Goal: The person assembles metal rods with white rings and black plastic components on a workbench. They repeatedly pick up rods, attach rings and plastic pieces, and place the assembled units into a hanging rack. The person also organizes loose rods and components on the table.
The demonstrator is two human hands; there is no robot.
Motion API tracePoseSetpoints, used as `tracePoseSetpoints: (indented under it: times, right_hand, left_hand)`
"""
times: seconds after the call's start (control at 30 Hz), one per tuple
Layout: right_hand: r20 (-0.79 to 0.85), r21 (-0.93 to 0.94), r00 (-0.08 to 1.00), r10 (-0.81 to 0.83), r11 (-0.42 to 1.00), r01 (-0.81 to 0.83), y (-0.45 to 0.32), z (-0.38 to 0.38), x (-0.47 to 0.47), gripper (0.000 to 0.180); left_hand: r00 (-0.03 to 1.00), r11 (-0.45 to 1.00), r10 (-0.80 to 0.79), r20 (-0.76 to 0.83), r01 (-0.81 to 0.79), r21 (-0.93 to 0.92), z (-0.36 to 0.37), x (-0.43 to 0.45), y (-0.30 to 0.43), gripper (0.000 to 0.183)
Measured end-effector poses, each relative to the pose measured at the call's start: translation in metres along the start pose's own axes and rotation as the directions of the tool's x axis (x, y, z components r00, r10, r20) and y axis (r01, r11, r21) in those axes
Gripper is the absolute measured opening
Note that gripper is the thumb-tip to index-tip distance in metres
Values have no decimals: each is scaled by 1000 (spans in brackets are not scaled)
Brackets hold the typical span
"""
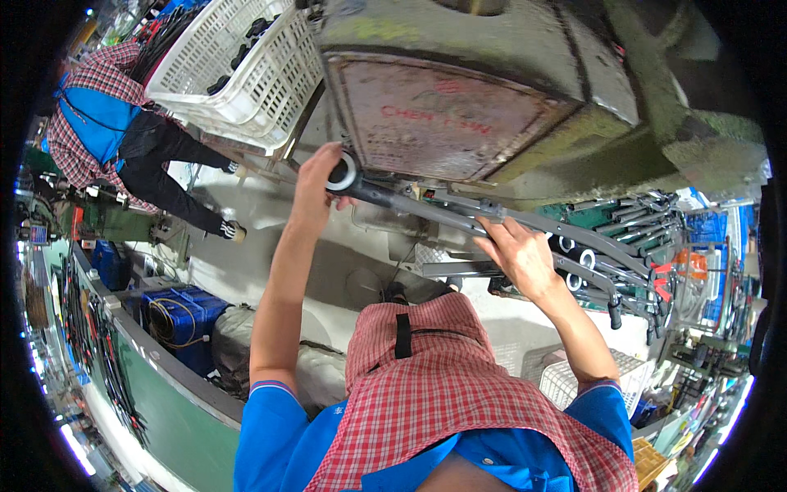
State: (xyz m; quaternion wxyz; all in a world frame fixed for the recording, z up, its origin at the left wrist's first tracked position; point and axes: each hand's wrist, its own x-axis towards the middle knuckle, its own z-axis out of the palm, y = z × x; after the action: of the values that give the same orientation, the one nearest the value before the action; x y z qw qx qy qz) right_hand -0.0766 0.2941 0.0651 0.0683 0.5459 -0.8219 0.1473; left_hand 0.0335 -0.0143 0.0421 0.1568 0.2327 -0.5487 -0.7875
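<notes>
My left hand (320,184) grips the end of a grey metal tube (424,212) beside its round black head with a white ring (342,171). The tube slants down to the right, in front of the lower edge of a large worn machine housing (455,117). My right hand (513,252) is at the tube's other part, fingers bent over it; its exact hold is partly hidden. Just right of that hand lie several similar grey tubes (596,246) with black ends, white-ringed heads and red clips.
A white plastic crate (270,92) holding black parts stands at the upper left, beside a co-worker (104,123) in a checked garment. A blue bin (184,320) and a green-topped bench (166,393) are at the lower left. Another white crate (633,369) sits at the lower right.
</notes>
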Motion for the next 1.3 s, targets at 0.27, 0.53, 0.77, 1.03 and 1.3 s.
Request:
tracePoseSetpoints:
  times: [0.27, 0.53, 0.77, 1.03, 1.3]
  right_hand:
    - [44, -38, 992, 120, 992, -118, 20, -21, -11, 33]
    - [78, -3, 995, 68, 998, -68, 36, 0, -19, 34]
    - [78, -19, 996, 34, 999, -33, 51, 18, -14, 32]
    - [80, 128, 990, 113, 984, -122, 44, 13, -18, 33]
    - [33, 154, 995, 97, 983, -101, 47, 15, -19, 31]
  left_hand:
    - [995, 989, -11, 97, 25, -144, 21, 33, -30, 30]
    - [990, 995, -83, 115, 76, 63, 20, 38, -49, 33]
    - [997, 991, -60, 52, 54, 126, 24, 38, -52, 36]
    - [994, 966, -55, 90, 30, 256, 21, 41, -55, 56]
    - [998, 981, 37, 40, -44, 188, 28, 41, -54, 78]
